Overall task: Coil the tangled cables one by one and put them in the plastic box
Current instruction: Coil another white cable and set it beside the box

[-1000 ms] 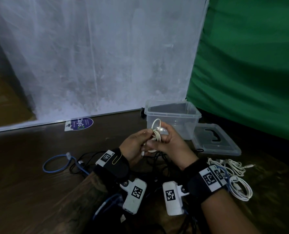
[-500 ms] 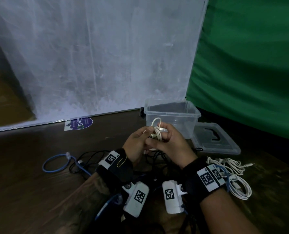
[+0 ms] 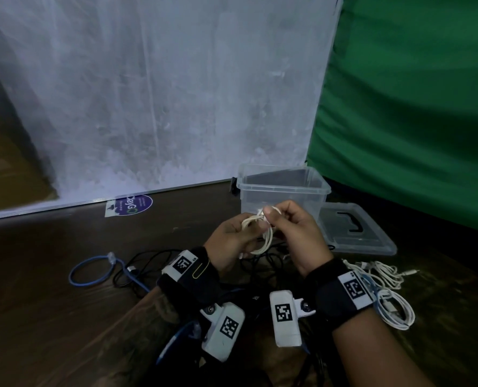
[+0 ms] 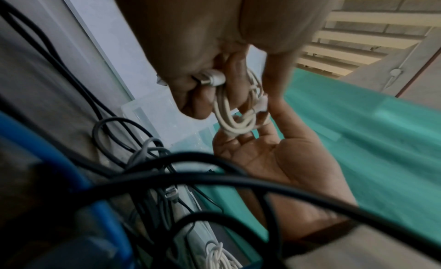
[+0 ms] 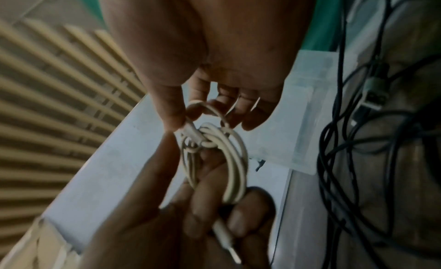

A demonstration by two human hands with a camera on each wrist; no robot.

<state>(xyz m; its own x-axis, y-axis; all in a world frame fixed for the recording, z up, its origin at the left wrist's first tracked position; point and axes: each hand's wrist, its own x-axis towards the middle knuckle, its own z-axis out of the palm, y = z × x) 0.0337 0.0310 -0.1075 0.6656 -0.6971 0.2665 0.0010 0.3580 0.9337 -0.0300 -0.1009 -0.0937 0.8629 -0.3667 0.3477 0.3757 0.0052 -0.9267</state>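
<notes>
While the left hand (image 3: 230, 241) curled its fingers round the loops of the white cable coil (image 3: 261, 234), a blue network cable (image 3: 92, 270) lay well off to its left among black cables (image 3: 145, 263). Just right of the coil, the right hand (image 3: 293, 233) pinched the cable's loose end by the wrap at the top. Beyond both hands stood the clear plastic box (image 3: 284, 188), open, its lid (image 3: 357, 233) beside it. If that pinch slipped before the end was tucked, the wrap would likely spring loose and the coil unravel over the remaining white cables (image 3: 385, 291).

Dim, murky light; wrist views motion-blurred, edges warped
</notes>
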